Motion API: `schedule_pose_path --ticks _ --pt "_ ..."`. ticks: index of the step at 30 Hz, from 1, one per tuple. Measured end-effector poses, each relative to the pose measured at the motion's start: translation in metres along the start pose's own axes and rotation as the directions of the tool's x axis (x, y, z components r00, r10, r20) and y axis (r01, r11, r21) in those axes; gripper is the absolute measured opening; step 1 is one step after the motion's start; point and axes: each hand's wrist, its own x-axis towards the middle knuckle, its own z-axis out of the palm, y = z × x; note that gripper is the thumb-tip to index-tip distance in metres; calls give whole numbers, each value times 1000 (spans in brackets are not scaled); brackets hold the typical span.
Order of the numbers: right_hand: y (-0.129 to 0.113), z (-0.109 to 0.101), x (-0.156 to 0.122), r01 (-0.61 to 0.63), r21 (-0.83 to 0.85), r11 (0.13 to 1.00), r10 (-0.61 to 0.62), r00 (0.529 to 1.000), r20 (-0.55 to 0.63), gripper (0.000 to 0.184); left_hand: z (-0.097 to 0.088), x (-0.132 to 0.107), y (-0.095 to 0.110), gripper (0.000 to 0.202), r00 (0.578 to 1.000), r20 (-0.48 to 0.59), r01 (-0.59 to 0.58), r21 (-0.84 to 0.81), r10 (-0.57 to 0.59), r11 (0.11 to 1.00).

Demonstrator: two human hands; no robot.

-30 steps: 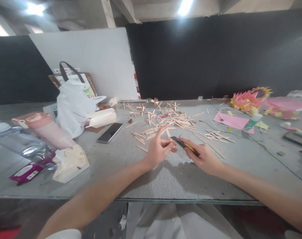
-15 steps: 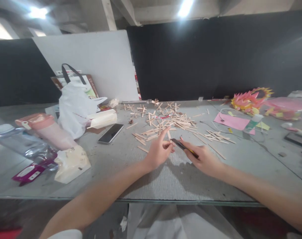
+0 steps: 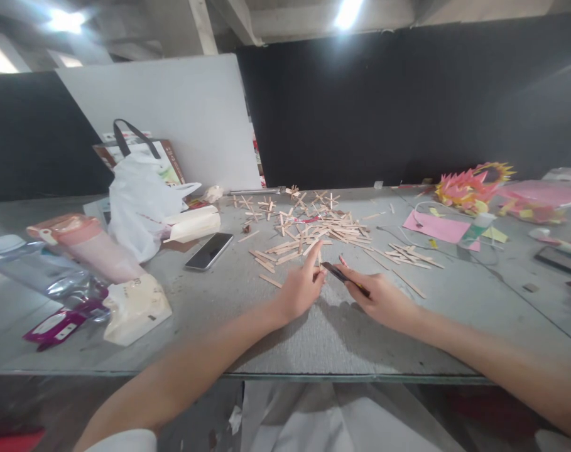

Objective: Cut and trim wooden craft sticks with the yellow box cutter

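Observation:
My left hand [image 3: 304, 285] is closed on a thin wooden stick [image 3: 320, 255] that stands up between its fingers, with the index finger stretched along it. A dark utility knife [image 3: 344, 278] with yellow on its handle is gripped in my right hand [image 3: 379, 298]. Its blade points left and lies against or very close to the stick; I cannot tell if it touches. Just beyond the hands a heap of wooden sticks [image 3: 344, 229] covers the tabletop, some joined in star-like crosses. A small red-and-white piece shows above my right hand's fingers.
To the left lie a phone [image 3: 209, 252], a white plastic bag [image 3: 137, 207], a pink bottle [image 3: 85, 245], a clear bottle [image 3: 40, 267] and a purple packet [image 3: 54, 328]. At right are pink paper [image 3: 436, 229], a glue bottle [image 3: 476, 230], cables and a pink-and-yellow paper craft [image 3: 468, 188].
The knife and my right hand have shifted slightly left, and the left hand's fingers have curled in closer around the stick. The whole view has moved a little.

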Motion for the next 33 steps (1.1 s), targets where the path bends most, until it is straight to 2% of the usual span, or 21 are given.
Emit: schedule_pose_path --ticks 11,16,20,22,29,33 --pt "1 1 0 -25 35 999 24 1000 9 57 1 1 -3 74 999 34 -33 114 29 993" --pt "5 3 2 -89 188 978 82 996 41 56 1 2 -4 74 999 23 -26 97 23 995" --pt "6 0 5 -243 460 854 181 968 175 59 1 3 -7 74 999 41 -19 -13 19 1000" --pt "6 -2 5 -284 548 787 187 956 228 60 0 3 -8 74 999 36 -24 -41 26 999" --pt "2 -12 7 -364 677 640 228 931 286 62 0 4 -9 73 996 -21 -81 -15 81 997" --pt "2 -12 8 -430 740 517 265 903 339 62 0 5 -8 72 996 -25 -83 -28 82 996"
